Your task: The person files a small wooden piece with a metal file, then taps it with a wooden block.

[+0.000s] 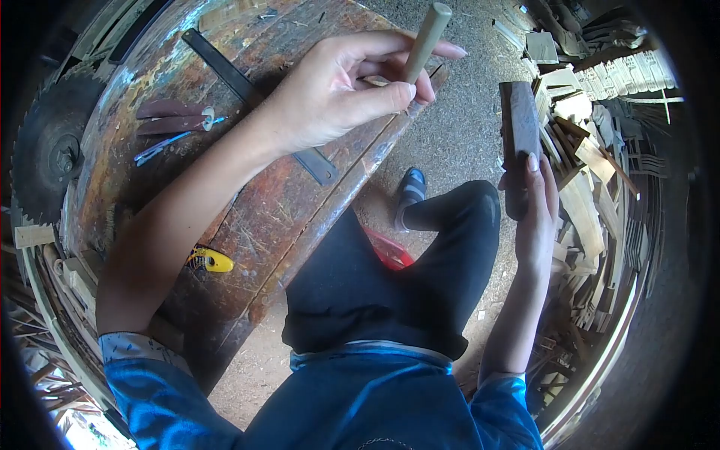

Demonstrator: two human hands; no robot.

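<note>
Largest in view, the worn workbench [281, 210] lies beside the seated person's legs, and beyond its edge the right hand [535, 196] has its thumb and fingers closed around the lower part of a dark block [520, 112], some of the fingers hidden behind it. The left hand [337, 88], over the bench's far corner, pinches the slimmer, pale rod [429, 39] between thumb and fingers, the index finger stretched out; the step appears to be handling both pieces, well apart, and the next move seemingly calls for a steady grip on each.
</note>
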